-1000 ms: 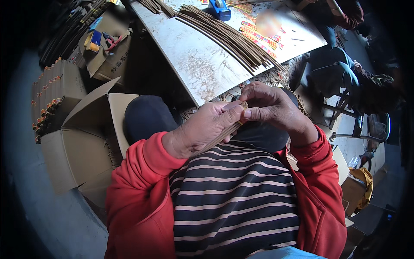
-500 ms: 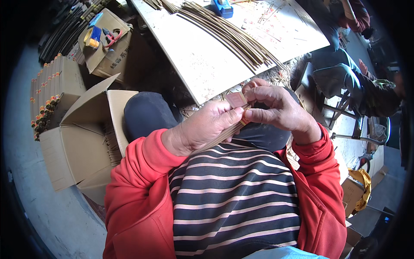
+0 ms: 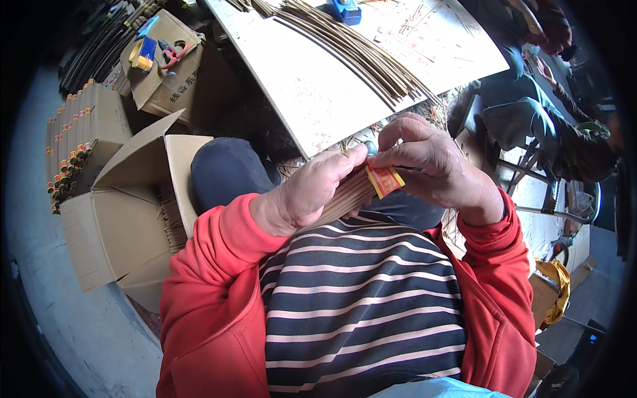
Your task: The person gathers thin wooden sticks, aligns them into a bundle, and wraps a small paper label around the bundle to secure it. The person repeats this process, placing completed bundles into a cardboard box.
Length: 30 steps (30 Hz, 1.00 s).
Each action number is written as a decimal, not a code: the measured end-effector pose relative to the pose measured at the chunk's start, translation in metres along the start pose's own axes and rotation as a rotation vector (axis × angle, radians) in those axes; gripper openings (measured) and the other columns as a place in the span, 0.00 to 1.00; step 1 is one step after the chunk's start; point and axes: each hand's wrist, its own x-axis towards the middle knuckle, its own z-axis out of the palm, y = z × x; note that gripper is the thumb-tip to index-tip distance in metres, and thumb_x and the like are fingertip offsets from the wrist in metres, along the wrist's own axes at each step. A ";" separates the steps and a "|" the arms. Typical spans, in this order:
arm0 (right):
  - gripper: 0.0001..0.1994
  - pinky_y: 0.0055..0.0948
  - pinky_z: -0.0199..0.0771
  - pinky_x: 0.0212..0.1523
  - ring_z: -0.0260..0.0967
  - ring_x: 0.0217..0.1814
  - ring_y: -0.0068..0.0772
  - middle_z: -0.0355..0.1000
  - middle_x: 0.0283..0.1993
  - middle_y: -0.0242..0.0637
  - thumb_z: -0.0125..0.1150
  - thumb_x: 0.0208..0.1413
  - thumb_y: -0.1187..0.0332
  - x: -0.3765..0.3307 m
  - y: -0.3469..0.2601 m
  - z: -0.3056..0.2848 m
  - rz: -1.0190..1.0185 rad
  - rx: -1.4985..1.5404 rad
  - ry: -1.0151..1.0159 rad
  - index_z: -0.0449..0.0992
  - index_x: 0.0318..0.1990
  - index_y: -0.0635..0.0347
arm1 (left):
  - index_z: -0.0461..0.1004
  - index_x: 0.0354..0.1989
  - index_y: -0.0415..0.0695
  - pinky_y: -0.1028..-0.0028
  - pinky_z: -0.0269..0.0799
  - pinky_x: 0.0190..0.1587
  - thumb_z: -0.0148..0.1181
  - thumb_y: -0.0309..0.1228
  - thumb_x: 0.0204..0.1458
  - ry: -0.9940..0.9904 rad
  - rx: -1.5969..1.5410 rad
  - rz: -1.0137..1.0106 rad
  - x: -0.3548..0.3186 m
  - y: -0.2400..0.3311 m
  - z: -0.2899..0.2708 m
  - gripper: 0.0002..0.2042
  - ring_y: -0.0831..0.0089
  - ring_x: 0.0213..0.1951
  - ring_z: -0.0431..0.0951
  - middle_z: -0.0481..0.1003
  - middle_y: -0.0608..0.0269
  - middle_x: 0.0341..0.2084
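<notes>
Above lap (image 3: 419, 213), L fingers (image 3: 346, 161) grip sticks (image 3: 344, 199) (w/ red-yel. label (image 3: 384, 181)); R fingers (image 3: 399, 155) at label, grip unclear.

Between the left hand (image 3: 306, 189) and the right hand (image 3: 434, 159), a bundle of sticks (image 3: 342, 199) fills most of the gap. Beyond them, a hand could pass over the left part of the white bench (image 3: 292, 86); farther right, a long spread of brown sticks (image 3: 355, 56) bars a low sweep. The dark-trousered knee (image 3: 225, 172) blocks the direct way to the open carton (image 3: 83, 242), whose raised flaps leave access from above. A metal chair frame (image 3: 554, 212) obstructs the right side.
</notes>
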 end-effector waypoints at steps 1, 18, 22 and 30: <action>0.14 0.31 0.70 0.39 0.67 0.41 0.37 0.67 0.36 0.37 0.64 0.37 0.79 0.002 0.001 0.000 -0.039 -0.042 -0.001 0.77 0.36 0.58 | 0.68 0.43 0.37 0.77 0.70 0.29 0.33 0.41 0.61 -0.020 0.014 0.010 0.000 -0.001 -0.002 0.20 0.74 0.26 0.72 0.73 0.58 0.28; 0.10 0.32 0.71 0.36 0.66 0.43 0.38 0.68 0.37 0.34 0.63 0.34 0.70 0.009 0.017 0.007 -0.597 -0.374 0.196 0.76 0.29 0.60 | 0.69 0.39 0.37 0.84 0.67 0.19 0.48 0.40 0.58 0.024 -0.016 0.015 -0.006 0.013 0.004 0.16 0.80 0.20 0.71 0.72 0.62 0.23; 0.08 0.29 0.71 0.35 0.66 0.42 0.37 0.67 0.36 0.33 0.61 0.37 0.71 0.015 0.018 0.008 -0.673 -0.358 0.225 0.75 0.29 0.59 | 0.70 0.38 0.37 0.84 0.67 0.20 0.49 0.40 0.58 -0.024 -0.019 0.024 -0.008 0.018 0.005 0.16 0.80 0.20 0.71 0.72 0.62 0.23; 0.10 0.30 0.71 0.37 0.67 0.41 0.37 0.67 0.36 0.35 0.64 0.38 0.68 0.021 0.022 0.010 -0.738 -0.377 0.305 0.75 0.30 0.59 | 0.69 0.42 0.37 0.85 0.67 0.21 0.50 0.38 0.58 -0.001 -0.015 0.061 -0.012 0.024 0.007 0.15 0.82 0.21 0.71 0.72 0.64 0.24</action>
